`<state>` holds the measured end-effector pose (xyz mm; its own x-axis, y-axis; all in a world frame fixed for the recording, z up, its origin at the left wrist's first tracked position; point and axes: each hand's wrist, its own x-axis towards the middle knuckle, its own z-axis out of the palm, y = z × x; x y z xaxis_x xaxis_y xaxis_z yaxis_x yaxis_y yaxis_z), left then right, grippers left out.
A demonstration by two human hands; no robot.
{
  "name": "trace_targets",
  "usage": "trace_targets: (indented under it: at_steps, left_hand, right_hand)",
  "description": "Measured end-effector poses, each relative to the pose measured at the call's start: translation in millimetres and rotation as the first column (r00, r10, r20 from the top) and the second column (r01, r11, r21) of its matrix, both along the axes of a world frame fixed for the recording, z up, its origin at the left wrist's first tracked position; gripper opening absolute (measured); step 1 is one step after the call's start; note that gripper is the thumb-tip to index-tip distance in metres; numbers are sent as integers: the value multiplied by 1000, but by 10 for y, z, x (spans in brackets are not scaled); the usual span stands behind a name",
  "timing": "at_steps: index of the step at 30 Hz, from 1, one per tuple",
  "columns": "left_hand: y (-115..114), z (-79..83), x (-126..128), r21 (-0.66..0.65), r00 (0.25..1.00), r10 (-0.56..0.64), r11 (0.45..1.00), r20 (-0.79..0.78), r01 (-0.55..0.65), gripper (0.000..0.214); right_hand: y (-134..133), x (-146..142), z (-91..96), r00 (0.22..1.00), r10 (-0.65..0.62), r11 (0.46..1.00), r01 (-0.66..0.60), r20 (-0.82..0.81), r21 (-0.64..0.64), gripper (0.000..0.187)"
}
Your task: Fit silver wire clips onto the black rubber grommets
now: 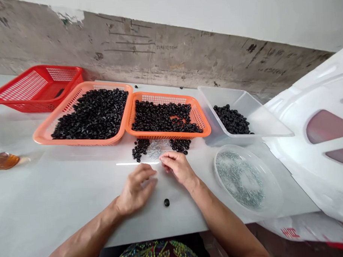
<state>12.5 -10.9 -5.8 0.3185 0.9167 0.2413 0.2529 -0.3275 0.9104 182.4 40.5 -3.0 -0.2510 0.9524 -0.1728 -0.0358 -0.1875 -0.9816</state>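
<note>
My left hand (pixel 137 187) hovers over the table, slightly blurred, fingers loosely curled and thumb apart, with nothing visible between them. My right hand (pixel 178 166) is pinched at the fingertips beside a small pile of tiny silvery beads (pixel 157 148); what it holds, if anything, is too small to make out. A thin white strip (pixel 136 163) ends right by those fingertips; whether they touch it I cannot tell. Small black pieces (pixel 140 147) lie left of the beads and black rings (pixel 181 144) right of them. One round black part (pixel 166 202) sits between my forearms.
Behind the piles stand an orange basket (pixel 168 135) of black rings, a larger peach basket (pixel 39 137) of black pieces and a red basket (pixel 21 105). Rightward are a clear bin (pixel 261 118), a round clear tray (pixel 271 192) of silvery bits and a white plastic chair (pixel 295 139).
</note>
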Motion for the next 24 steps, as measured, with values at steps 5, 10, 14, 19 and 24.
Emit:
trace_targets:
  at_steps: [5,10,14,19,24]
  left_hand:
    - [-316,10,241,285,666,-532,627,-523,725,35]
    - [-367,-81,350,264,697,-423,712,-578,651,38]
    - [-305,-69,311,233,803,-246,875,-543,425,18]
    - [-174,-85,213,209,853,-179,926,-490,315,13]
    - [-76,-117,123,132,919,-222,952,-326,277,17]
  right_hand:
    - [68,25,-29,989,-103,995,104,-107,5,13]
    - [75,53,-53,991,-83,997,83,-109,-1,14]
    - [78,78,-64,985,-85,996,85,-148,-6,15]
    - [82,96,-68,987,-77,997,78,-143,0,15]
    - [83,97,-91,990,-53,998,55,-127,19,15]
